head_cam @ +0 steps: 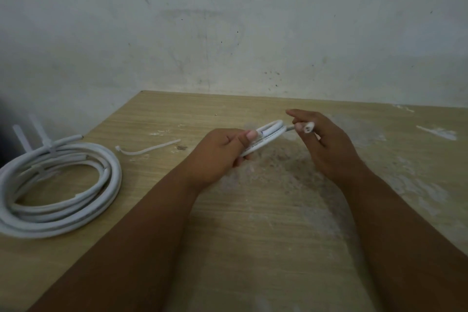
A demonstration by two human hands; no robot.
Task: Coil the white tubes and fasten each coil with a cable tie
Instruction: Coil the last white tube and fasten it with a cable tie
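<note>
Left hand [222, 152] pinches the small coil of thin white plastic tube [269, 134] above the tan wooden table [253, 240], prob. to stop loops springing, w/ right hand [329, 145] gripping its cut end; loose white cable tie [149, 148] waits nearby.

Dim, flat, greenish light; no hard shadows or glare. Soft focus throughout, wide-angle bending near desk [253, 223] edges.

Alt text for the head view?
Left hand grips a small white tube coil over a wooden table; right hand pinches its cut end. A loose cable tie and larger tied coils lie at left.
</note>
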